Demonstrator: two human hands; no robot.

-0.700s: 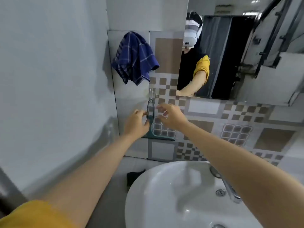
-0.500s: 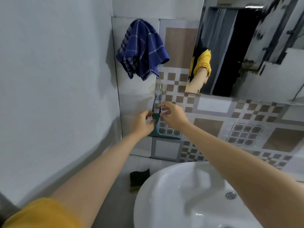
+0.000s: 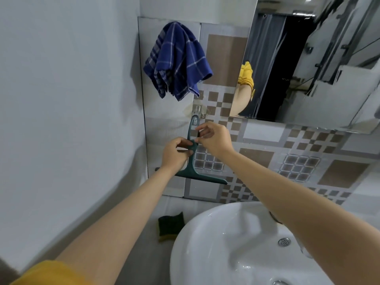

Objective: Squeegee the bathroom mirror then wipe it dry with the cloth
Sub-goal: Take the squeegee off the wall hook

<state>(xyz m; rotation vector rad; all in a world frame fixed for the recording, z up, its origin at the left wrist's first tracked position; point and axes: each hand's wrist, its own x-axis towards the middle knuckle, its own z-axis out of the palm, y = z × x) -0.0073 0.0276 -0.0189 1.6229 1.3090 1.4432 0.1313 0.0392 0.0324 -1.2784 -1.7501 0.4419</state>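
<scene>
A dark green squeegee hangs blade-down from a clear hook on the tiled wall. My left hand pinches its handle from the left. On the handle's right side my right hand holds it with fingertips. A blue checked cloth hangs on the wall above them. The mirror fills the upper right and reflects a yellow sleeve and a dark doorway.
A white washbasin sits below, with its drain at right and a tap partly hidden by my right forearm. A green and yellow sponge lies on the ledge left of the basin. The plain white wall stands close on the left.
The view shifted so the cloth, hook and squeegee sit lower and nearer the middle. Both hands stayed on the squeegee handle, which still hangs from the hook.
</scene>
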